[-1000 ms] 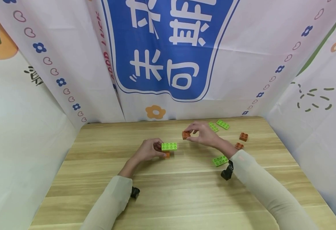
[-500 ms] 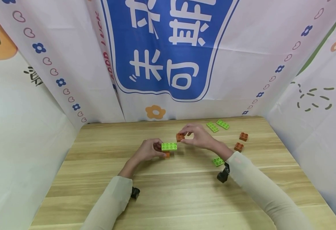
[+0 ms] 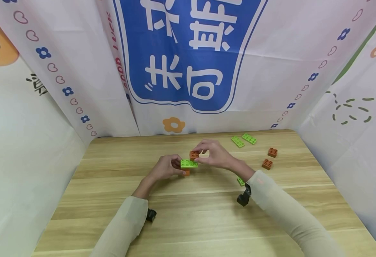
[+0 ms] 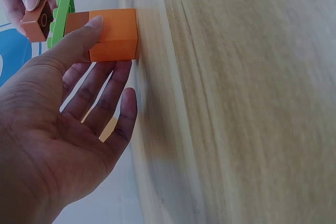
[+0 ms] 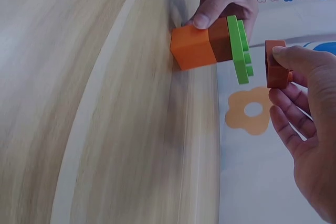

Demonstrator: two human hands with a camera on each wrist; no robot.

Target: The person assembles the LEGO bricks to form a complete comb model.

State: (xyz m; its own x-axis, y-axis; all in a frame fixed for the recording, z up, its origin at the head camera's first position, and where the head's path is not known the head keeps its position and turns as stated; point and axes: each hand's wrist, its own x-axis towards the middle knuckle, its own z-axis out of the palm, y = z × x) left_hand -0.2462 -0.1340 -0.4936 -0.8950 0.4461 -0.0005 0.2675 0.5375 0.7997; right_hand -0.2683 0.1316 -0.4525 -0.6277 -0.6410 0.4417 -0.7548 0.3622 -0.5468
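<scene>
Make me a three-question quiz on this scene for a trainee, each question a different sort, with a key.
1. Multiple choice: what colour is the top piece of the stack held in the left hand?
A) orange
B) green
C) brown

2. True or false: a gap separates the stack from the brown brick pinched in the right hand.

3. Fill in: to the right of both hands, ___ loose brown bricks lie on the table.

Key:
1. B; a green plate tops it.
2. True; the right wrist view shows the gap.
3. two
</scene>
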